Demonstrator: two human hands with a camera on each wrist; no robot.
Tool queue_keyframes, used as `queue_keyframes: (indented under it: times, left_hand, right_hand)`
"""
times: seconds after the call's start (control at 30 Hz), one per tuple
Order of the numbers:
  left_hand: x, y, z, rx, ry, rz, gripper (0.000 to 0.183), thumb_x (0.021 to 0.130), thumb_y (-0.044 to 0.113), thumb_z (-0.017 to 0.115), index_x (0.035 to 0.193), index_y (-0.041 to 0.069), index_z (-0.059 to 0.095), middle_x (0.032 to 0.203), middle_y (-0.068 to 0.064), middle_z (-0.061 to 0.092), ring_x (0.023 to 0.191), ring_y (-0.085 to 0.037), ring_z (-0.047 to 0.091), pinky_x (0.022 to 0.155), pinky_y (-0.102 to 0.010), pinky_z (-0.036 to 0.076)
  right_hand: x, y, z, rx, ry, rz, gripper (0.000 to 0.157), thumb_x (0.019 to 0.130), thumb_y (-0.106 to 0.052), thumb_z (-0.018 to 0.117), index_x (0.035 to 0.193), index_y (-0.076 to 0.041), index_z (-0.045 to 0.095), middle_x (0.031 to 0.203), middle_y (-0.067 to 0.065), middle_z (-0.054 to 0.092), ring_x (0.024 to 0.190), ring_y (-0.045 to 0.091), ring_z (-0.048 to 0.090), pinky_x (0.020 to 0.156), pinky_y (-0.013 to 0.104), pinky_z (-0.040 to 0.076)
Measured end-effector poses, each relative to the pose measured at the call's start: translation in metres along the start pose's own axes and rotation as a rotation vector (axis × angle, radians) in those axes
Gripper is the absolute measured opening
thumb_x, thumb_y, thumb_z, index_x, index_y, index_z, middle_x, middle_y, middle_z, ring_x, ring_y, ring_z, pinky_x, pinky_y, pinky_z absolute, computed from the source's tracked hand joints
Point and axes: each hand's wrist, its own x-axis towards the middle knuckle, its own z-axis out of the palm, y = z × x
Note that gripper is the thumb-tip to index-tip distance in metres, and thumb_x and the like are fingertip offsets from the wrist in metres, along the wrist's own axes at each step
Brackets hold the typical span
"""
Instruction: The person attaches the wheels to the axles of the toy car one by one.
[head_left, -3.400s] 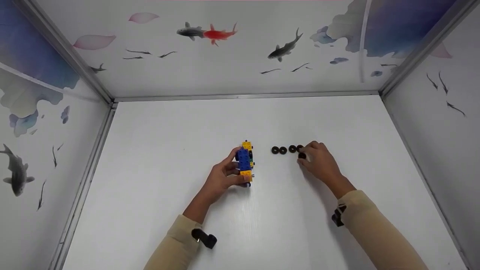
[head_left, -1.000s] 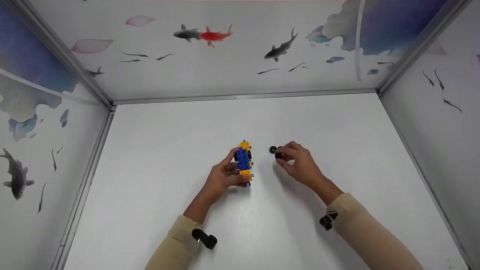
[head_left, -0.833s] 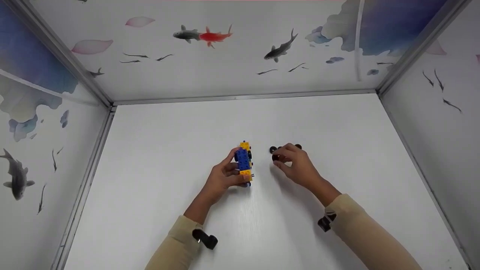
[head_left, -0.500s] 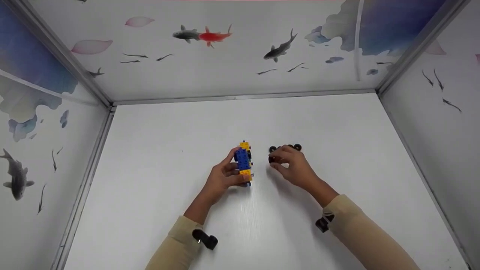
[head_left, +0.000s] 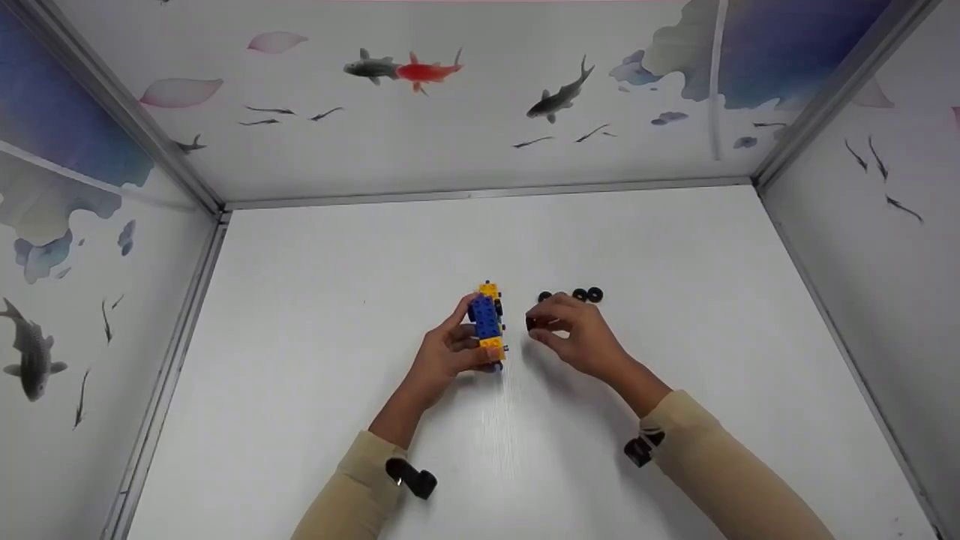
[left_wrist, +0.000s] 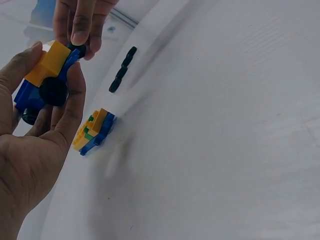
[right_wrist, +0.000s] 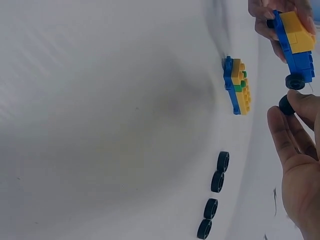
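Note:
My left hand grips a toy brick car with a blue base and a yellow block, raised above the table. Black wheels are fitted on the car in the left wrist view. Thumb and fingers of my right hand pinch a loose black wheel, just short of the car in the right wrist view. Below the held car, a second brick build in yellow, green and blue sits on the table; the held car partly covers it in the head view.
Several black wheels stand in a row on the white table, right of the car; the right hand hides part of the row in the head view. White panels with painted fish enclose the table at the back and sides.
My right hand has carried the pinched wheel leftward from the right end of the wheel row to near the car. The left hand and its car have stayed almost still.

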Motion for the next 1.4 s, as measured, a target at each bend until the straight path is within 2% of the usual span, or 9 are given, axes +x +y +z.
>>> queue_keyframes:
  times: [0.27,0.4,0.57,0.77,1.1,1.3,1.4]
  left_hand:
    - [0.001,-0.001,0.0,-0.006,0.009,-0.004,0.106,0.09,0.023,0.094,0.172,0.048,0.032,0.151,-0.021,0.063,0.125,-0.03,0.073,0.096,-0.043,0.069]
    - [0.001,-0.001,0.0,0.002,0.021,-0.002,0.107,0.091,0.024,0.094,0.174,0.045,0.029,0.153,-0.022,0.062,0.127,-0.03,0.073,0.099,-0.046,0.068]
    - [0.001,-0.001,-0.001,0.005,0.04,0.0,0.104,0.091,0.026,0.094,0.173,0.047,0.032,0.152,-0.02,0.062,0.128,-0.03,0.073,0.1,-0.046,0.067]
    - [0.004,-0.004,-0.001,-0.031,0.057,0.0,0.103,0.091,0.025,0.094,0.171,0.048,0.034,0.151,-0.018,0.065,0.125,-0.029,0.074,0.098,-0.043,0.068]
    - [0.001,-0.003,0.0,-0.023,0.063,0.013,0.105,0.093,0.027,0.092,0.176,0.039,0.027,0.152,-0.018,0.064,0.128,-0.029,0.073,0.1,-0.042,0.067]
    - [0.0,-0.002,0.0,-0.028,0.075,0.007,0.102,0.092,0.028,0.093,0.172,0.047,0.032,0.151,-0.016,0.065,0.128,-0.028,0.073,0.101,-0.042,0.067]
    - [0.0,-0.002,0.0,-0.029,0.073,0.01,0.102,0.092,0.029,0.093,0.172,0.047,0.032,0.152,-0.017,0.064,0.129,-0.029,0.073,0.101,-0.042,0.067]
  right_hand:
    - [0.0,-0.002,0.005,0.06,-0.032,-0.031,0.028,0.098,-0.003,0.083,0.125,-0.011,0.08,0.121,0.01,0.075,0.112,0.028,0.079,0.097,0.039,0.068]
    - [0.0,-0.005,0.008,0.075,-0.054,-0.052,0.027,0.098,-0.003,0.082,0.124,-0.012,0.08,0.121,0.009,0.075,0.112,0.027,0.079,0.097,0.036,0.068]
    - [0.001,-0.009,0.012,0.074,-0.072,-0.049,0.025,0.1,-0.005,0.082,0.123,-0.015,0.081,0.119,0.006,0.074,0.112,0.022,0.079,0.098,0.031,0.067]
    - [0.001,-0.011,0.016,0.088,-0.083,-0.054,0.027,0.1,-0.004,0.081,0.125,-0.011,0.08,0.121,0.008,0.075,0.113,0.025,0.079,0.097,0.035,0.067]
    - [0.001,-0.011,0.024,0.092,-0.104,-0.053,0.027,0.101,-0.004,0.08,0.128,-0.009,0.08,0.122,0.006,0.077,0.114,0.023,0.078,0.097,0.031,0.067]
    - [0.001,-0.011,0.025,0.09,-0.106,-0.059,0.029,0.1,-0.002,0.08,0.129,-0.009,0.079,0.123,0.006,0.077,0.115,0.024,0.078,0.097,0.032,0.067]
    - [0.001,-0.011,0.026,0.092,-0.108,-0.052,0.03,0.101,-0.002,0.079,0.129,-0.01,0.079,0.123,0.006,0.077,0.116,0.023,0.078,0.098,0.032,0.067]
